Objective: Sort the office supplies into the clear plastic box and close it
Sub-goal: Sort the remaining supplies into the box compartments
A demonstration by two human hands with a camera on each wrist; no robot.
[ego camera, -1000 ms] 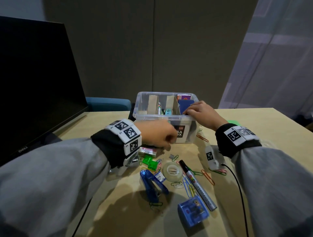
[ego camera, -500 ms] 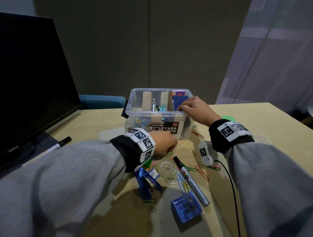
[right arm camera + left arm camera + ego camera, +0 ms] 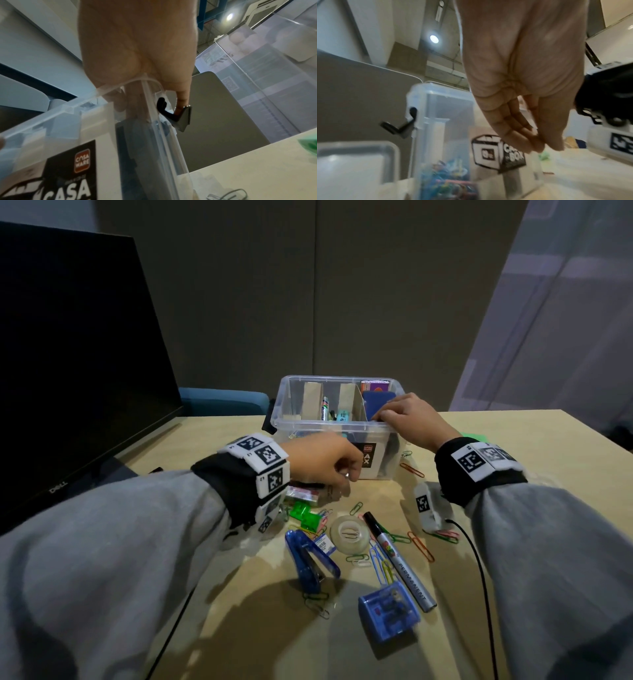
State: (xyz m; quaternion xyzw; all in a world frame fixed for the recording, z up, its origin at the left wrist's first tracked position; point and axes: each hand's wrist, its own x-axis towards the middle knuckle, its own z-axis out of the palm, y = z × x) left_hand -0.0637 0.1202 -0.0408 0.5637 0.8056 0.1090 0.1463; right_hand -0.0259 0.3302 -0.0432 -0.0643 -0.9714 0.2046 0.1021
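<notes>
The clear plastic box (image 3: 287,405) stands open at the middle of the table, with cardboard dividers, pens and paper clips (image 3: 447,180) inside. My right hand (image 3: 407,419) grips its front right rim (image 3: 120,88), fingers curled over into the box. My left hand (image 3: 329,463) hovers just in front of the box, its fingertips (image 3: 537,146) pinched together on something small and shiny; it looks like a paper clip. Loose on the table lie a blue stapler (image 3: 310,563), a tape roll (image 3: 349,534), a permanent marker (image 3: 399,559), green binder clips (image 3: 303,515) and a blue plastic case (image 3: 388,613).
Several coloured paper clips (image 3: 421,546) are scattered around the marker. A dark monitor (image 3: 68,371) stands at the left. The box lid (image 3: 351,162) lies left of the box. A black cable (image 3: 479,577) trails from my right wrist. Black latches (image 3: 164,108) hang open on the box ends.
My left hand has lifted from the clips on the table up towards the box front, fingers still pinched. The right hand has stayed on the rim.
</notes>
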